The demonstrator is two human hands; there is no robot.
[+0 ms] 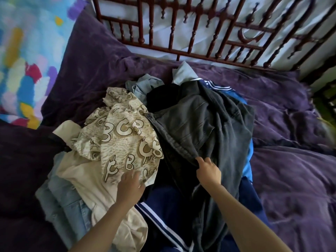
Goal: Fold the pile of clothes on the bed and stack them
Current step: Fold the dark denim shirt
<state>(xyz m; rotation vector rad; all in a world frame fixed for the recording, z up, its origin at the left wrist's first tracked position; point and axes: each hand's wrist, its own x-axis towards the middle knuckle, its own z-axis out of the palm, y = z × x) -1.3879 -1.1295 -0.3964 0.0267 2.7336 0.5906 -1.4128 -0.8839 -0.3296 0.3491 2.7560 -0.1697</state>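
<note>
— Where's the pile [81,171]?
— Heaped on the bed [291,170], unfolded.
— Anything held?
— Right grip [209,171] pinches the dark jeans [200,120] at the waistband; left grip [131,184], fingers spread, holding nothing, rests on the printed shirt [123,135].

The clothes lie unfolded in a loose, crumpled pile [156,110] on the purple bed [291,170]; dark grey jeans [209,124] sprawl on top at the right, one edge pinched by the right hand [209,171]; a cream printed shirt [123,135] with brown letters lies rumpled at the left, over a plain cream top [87,177] and pale denim [61,200]; navy striped trousers [163,215] lie nearest, under the jeans.
</note>
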